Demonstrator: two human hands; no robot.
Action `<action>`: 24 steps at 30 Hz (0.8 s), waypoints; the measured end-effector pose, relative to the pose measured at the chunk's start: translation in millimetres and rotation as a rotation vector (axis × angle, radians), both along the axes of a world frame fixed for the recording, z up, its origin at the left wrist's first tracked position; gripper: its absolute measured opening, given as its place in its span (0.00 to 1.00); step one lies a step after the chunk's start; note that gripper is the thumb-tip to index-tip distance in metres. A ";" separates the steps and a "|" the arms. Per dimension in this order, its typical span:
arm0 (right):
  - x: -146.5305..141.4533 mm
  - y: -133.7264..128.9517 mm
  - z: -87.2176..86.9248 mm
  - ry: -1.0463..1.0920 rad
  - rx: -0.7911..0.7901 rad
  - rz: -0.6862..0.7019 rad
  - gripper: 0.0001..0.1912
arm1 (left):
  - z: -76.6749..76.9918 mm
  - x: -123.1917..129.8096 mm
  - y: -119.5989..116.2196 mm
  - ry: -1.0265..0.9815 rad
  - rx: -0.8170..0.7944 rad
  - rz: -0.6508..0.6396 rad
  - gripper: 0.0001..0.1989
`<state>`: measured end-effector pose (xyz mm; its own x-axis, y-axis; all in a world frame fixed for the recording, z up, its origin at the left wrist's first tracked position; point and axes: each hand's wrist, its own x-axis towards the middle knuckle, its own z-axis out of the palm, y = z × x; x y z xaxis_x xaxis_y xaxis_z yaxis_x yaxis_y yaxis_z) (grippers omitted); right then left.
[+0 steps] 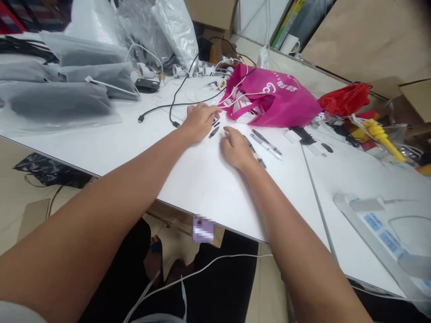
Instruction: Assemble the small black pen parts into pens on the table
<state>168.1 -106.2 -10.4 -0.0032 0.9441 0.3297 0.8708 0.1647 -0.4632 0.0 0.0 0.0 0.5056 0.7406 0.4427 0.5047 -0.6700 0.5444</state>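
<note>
My left hand (199, 122) reaches over the white tabletop with its fingers stretched forward and apart, close to a few small dark pieces. One slim black piece (214, 132) lies between my two hands. My right hand (236, 147) rests on its side on the table, its index finger and thumb apart and nothing visible between them. Just right of it lie a dark, yellowish tool (254, 151), partly hidden by the hand, and a silver-and-clear pen (266, 146) alongside a dark pen (267, 141).
A pink bag (286, 101) with small boxes in its mouth stands behind my hands. Black cables (151, 110) cross the table to the left. Grey plastic-wrapped packages (57, 103) are stacked at far left. A clear plastic package (384, 233) lies at right.
</note>
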 end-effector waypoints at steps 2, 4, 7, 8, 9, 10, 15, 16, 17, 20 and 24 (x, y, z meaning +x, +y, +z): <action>0.4 -0.6 2.5 0.009 -0.004 -0.030 0.30 | -0.4 0.0 1.7 -0.035 0.001 0.001 0.20; 0.1 -0.7 4.0 0.012 -0.009 -0.050 0.29 | -2.6 0.5 2.3 -0.006 -0.004 -0.005 0.18; 0.7 0.8 3.7 0.023 0.000 -0.058 0.28 | -4.6 2.6 -0.1 0.039 -0.033 -0.058 0.18; 1.8 1.5 3.2 0.030 0.009 -0.058 0.28 | -4.0 3.4 -1.6 0.030 -0.046 -0.077 0.19; 3.5 2.3 2.6 0.038 0.019 -0.063 0.27 | -2.8 4.1 -3.2 0.010 -0.056 -0.089 0.20; 5.8 3.0 2.1 0.046 0.028 -0.076 0.27 | -1.2 4.7 -4.6 -0.014 -0.062 -0.095 0.21; 18.9 6.2 -2.2 0.038 0.055 -0.139 0.29 | 3.4 5.8 -5.9 -0.043 -0.044 -0.066 0.20; 20.1 7.0 -3.4 0.027 0.058 -0.122 0.29 | 2.9 5.8 -5.4 -0.029 -0.040 -0.062 0.19; 20.5 7.8 -4.6 0.014 0.059 -0.099 0.29 | 2.1 5.8 -5.0 -0.010 -0.035 -0.059 0.18; 17.5 9.0 -5.7 -0.031 0.033 -0.044 0.29 | -0.5 5.8 -5.9 0.067 -0.022 -0.054 0.15; 10.1 5.8 0.1 -0.090 -0.044 -0.035 0.30 | -1.7 8.1 -11.4 0.132 0.002 -0.084 0.14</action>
<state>178.2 -100.5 -10.3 0.0023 0.9578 0.2876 0.9141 0.1146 -0.3890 8.1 -11.4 -1.7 0.6196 0.6926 0.3693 0.5143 -0.7137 0.4756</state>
